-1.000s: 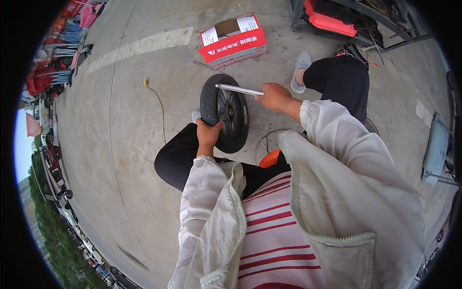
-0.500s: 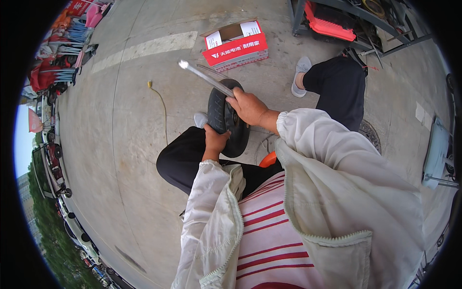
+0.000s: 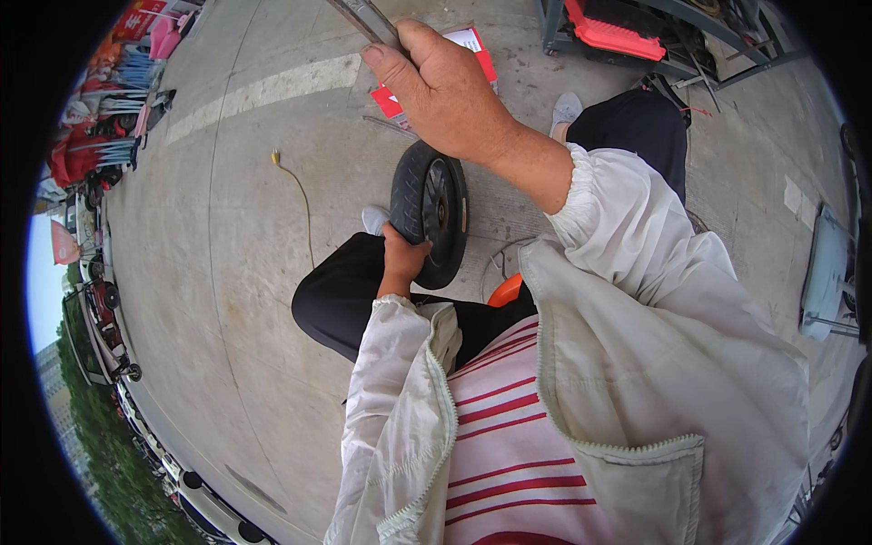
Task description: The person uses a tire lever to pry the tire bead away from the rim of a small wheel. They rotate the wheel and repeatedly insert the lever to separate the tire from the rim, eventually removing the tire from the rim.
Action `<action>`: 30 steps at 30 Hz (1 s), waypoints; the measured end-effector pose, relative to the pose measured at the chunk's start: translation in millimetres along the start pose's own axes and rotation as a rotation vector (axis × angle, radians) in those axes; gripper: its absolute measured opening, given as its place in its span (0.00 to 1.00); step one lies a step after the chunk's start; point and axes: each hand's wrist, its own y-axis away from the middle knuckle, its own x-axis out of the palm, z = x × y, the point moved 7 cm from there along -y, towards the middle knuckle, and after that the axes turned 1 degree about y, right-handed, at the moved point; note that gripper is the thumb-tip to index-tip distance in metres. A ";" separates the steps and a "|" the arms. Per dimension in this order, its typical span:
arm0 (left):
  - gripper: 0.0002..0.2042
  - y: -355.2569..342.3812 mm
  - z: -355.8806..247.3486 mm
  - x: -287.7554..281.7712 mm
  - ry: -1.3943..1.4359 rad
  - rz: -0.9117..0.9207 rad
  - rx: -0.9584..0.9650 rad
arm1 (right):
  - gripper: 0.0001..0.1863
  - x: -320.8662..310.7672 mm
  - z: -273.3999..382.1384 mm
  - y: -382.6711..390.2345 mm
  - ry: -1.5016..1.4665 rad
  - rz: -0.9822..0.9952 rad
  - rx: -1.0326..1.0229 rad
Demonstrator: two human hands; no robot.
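Note:
My right hand (image 3: pixel 445 95) is raised high in front of me, its fingers wrapped round a long metal bar (image 3: pixel 363 20), whose far end leaves the picture at the top. Below it a wheel with a black tyre (image 3: pixel 411 195) and dark spoked rim stands upright between my legs. My left hand (image 3: pixel 404 254) grips the tyre's lower left side. A red-and-white cardboard box (image 3: pixel 389 104) lies behind the wheel, largely hidden by my right hand. An orange rounded object (image 3: pixel 504 291) shows below the wheel, beside a bent wire.
A yellow plug with cord (image 3: pixel 308 218) lies on the concrete floor (image 3: pixel 236 300) at the left. A metal cart with a red case (image 3: pixel 613 36) stands at the back right. Folded goods (image 3: pixel 100 136) and parked vehicles line the left edge. A pale blue board (image 3: pixel 822 272) is at the right.
My right hand has lifted the bar up and away from the wheel, toward the camera and the top edge. My left hand still holds the tyre, with only slight shifts.

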 end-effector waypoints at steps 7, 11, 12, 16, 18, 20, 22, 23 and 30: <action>0.40 -4.1 -31.4 -1.4 -0.115 0.029 0.031 | 0.19 69.2 -231.1 212.9 0.280 0.646 0.562; 0.42 10.0 -7.9 -7.2 -0.120 0.047 -0.097 | 0.24 40.7 -182.1 208.5 0.360 0.605 0.641; 0.43 0.9 -12.1 -7.3 -0.100 0.051 -0.119 | 0.25 29.0 -182.4 194.3 0.362 0.576 0.623; 0.44 -0.1 0.4 -14.7 -0.104 -0.031 -0.033 | 0.27 -8.8 -214.9 200.5 0.413 0.320 0.735; 0.45 0.8 -12.2 -15.1 -0.144 -0.078 -0.005 | 0.27 -27.3 -241.3 217.2 0.404 0.174 0.833; 0.44 3.8 -30.4 -15.3 -0.244 -0.205 0.085 | 0.26 -38.5 -264.8 236.7 0.403 0.020 0.972; 0.42 2.6 -23.1 -21.9 -0.240 -0.318 0.051 | 0.26 -29.6 -276.6 252.0 0.116 0.024 1.247; 0.42 1.9 -19.7 -26.5 -0.239 -0.374 0.035 | 0.27 -23.2 -279.4 260.4 -0.035 0.026 1.378; 0.43 -12.8 -7.6 -26.3 0.049 -0.136 0.064 | 0.23 -8.5 -275.7 259.1 0.105 0.321 1.316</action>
